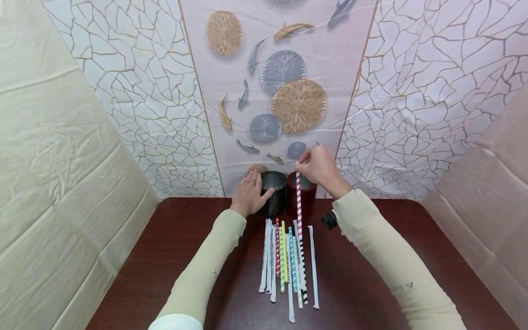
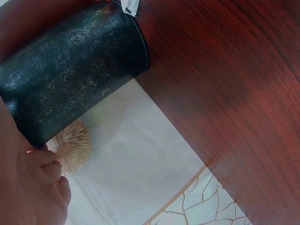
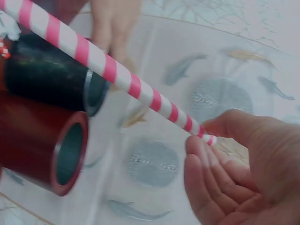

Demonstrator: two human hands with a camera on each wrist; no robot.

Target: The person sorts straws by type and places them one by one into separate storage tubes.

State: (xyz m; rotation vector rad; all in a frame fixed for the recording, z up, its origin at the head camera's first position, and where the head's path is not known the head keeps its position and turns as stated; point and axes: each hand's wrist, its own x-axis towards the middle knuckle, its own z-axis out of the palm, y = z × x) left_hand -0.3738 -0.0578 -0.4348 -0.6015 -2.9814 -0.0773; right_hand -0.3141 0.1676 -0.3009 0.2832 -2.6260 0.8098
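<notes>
Between the thumb and fingers of my right hand (image 1: 319, 167) is the top end of a pink-and-white striped paper straw (image 3: 121, 77). It hangs in front of the dark red cup (image 1: 307, 195), outside its mouth in the right wrist view. My left hand (image 1: 249, 191) rests against the left side of the black cup (image 2: 77, 65), fingers extended and thumb across its front. On the table in front of both cups lie several straws, among them a red dotted straw (image 1: 277, 247), a yellow straw (image 1: 284, 252) and a white-wrapped straw (image 1: 314, 270).
The dark wooden table (image 1: 173, 243) ends at a patterned cloth backdrop (image 1: 148, 91). Plain cloth panels (image 1: 53, 183) rise on both sides. A small black object (image 1: 329, 220) shows beside the right sleeve.
</notes>
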